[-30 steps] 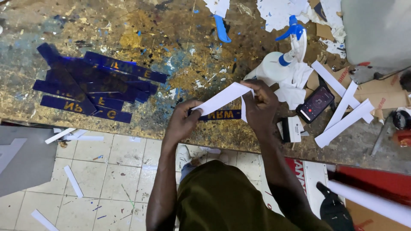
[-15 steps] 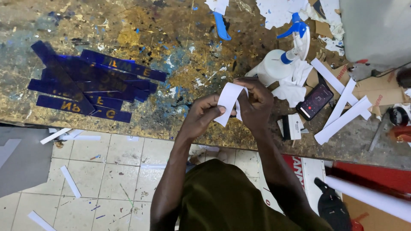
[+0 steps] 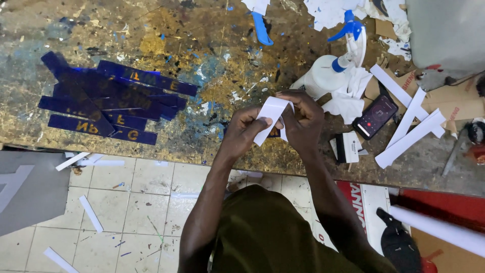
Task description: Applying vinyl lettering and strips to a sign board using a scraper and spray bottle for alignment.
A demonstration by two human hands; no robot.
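paint-spattered bench (image 3: 151,30) under me, blue strips (image 3: 108,98) piled off to the left. my left hand (image 3: 245,132) and right hand (image 3: 303,119) both pinch a white strip (image 3: 270,116), fingers clamped on it above the bench edge.

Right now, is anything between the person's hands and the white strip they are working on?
Nothing visible. The left hand and right hand both pinch the white paper strip directly, above the paint-stained workbench. A dark piece shows just behind it.
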